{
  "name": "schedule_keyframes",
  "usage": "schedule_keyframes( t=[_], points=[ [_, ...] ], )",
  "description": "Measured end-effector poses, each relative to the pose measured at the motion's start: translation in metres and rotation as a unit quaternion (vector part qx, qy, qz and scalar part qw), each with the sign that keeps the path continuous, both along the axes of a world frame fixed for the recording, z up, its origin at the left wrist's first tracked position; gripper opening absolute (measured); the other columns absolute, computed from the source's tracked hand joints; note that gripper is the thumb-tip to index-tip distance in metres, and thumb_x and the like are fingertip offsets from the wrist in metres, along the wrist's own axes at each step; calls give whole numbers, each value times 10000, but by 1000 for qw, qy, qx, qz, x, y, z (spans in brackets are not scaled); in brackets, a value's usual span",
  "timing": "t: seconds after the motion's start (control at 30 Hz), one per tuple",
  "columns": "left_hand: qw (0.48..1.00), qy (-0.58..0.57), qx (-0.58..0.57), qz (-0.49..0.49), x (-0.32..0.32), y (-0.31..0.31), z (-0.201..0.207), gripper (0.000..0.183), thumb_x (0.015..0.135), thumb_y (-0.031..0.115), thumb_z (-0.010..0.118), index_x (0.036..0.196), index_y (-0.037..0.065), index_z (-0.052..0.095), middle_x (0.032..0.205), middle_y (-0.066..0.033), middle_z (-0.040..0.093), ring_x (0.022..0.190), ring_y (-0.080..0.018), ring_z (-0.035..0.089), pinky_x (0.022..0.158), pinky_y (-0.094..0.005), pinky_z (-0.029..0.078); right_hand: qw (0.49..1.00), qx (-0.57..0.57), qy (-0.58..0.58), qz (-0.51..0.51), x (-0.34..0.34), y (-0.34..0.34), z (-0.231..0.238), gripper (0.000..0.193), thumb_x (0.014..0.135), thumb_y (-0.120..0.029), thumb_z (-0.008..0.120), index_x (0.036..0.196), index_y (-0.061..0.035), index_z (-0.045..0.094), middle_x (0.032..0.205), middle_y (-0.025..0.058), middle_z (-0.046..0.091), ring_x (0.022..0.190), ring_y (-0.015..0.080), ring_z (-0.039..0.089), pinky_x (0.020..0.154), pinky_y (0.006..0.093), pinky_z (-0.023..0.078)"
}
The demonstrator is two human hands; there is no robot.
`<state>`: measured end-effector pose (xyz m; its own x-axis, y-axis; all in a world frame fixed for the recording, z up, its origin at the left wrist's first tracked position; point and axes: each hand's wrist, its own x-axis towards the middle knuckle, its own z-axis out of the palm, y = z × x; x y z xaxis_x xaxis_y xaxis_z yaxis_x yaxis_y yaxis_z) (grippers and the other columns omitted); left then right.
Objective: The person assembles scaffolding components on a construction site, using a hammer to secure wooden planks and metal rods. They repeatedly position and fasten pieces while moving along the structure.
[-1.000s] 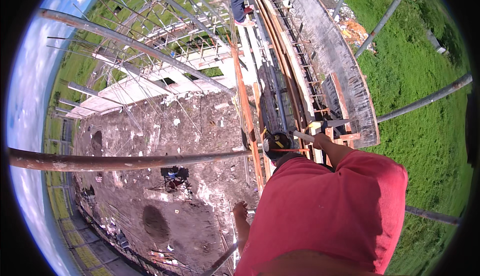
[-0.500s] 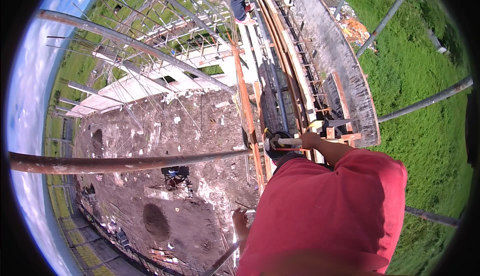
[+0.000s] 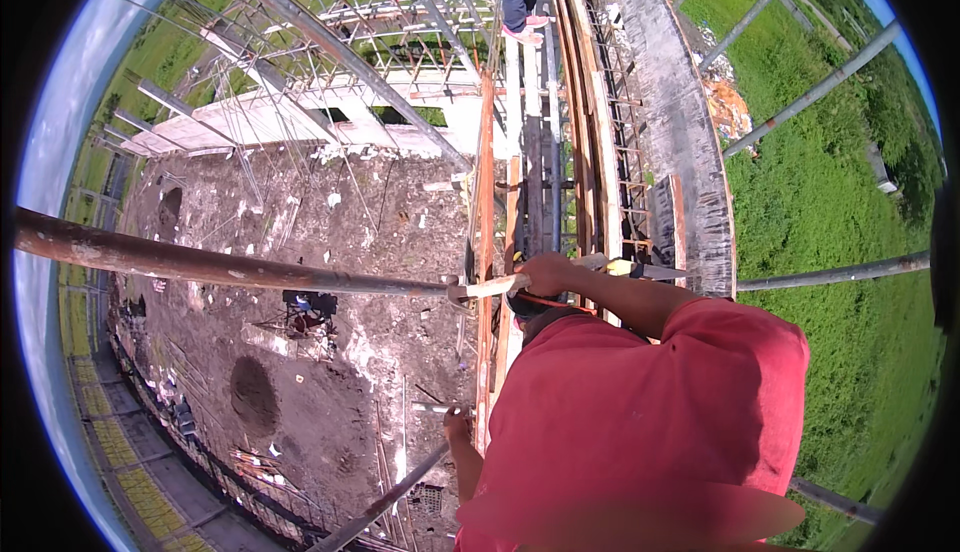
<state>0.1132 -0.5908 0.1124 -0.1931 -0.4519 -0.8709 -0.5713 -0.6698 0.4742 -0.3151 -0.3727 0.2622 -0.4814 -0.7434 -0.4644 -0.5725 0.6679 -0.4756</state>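
Right hand [image 3: 545, 274] is closed around a wooden strip [image 3: 490, 287] lying across the planks [image 3: 520, 152] by the pipe [image 3: 230, 267]; left hand [image 3: 457, 422], low, grip unclear; strip looks unfixed, placing unfinished

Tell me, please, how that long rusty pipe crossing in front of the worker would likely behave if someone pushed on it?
The rusty pipe looks like stiff steel, so it probably wouldn't flex. Being round, it could roll if unfastened. Its rough rust likely grips well; the right hand rests near its end.

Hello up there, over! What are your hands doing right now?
Right hand shut on a pale wooden stick held crosswise. Left hand low beside the planks, grip unclear. Rusty pipe runs just left of the stick.
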Motion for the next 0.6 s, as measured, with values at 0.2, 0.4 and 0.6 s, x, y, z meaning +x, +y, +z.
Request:
schedule_keyframes(
  t=[0.2,0.4,0.6],
  points=[
    [996,-74,-19,54,37,40,-6,555,928,83,569,1459,154,426,1155,-111,691,609,-125,579,385,-246,355,953,-262,109,104,5,-87,35,500,759,-183,729,1242,-113,619,1177,112,626,1154,334,587,928,477,471],
    [967,-126,-20,220,107,130,-24,478,794,89,732,1242,4,589,827,-105,693,560,-172,611,416,-320,385,885,-390,67,245,2,-186,93,521,759,-41,760,1258,-144,652,1250,106,503,1059,289,595,865,381,516],
    [960,-269,-68,-41,145,282,-62,263,886,266,643,1032,65,730,1147,-74,715,965,-192,694,793,-365,558,845,-422,128,304,19,-283,114,560,813,-207,817,1311,-55,610,1501,194,277,1244,298,481,1038,397,434]
  ],
)
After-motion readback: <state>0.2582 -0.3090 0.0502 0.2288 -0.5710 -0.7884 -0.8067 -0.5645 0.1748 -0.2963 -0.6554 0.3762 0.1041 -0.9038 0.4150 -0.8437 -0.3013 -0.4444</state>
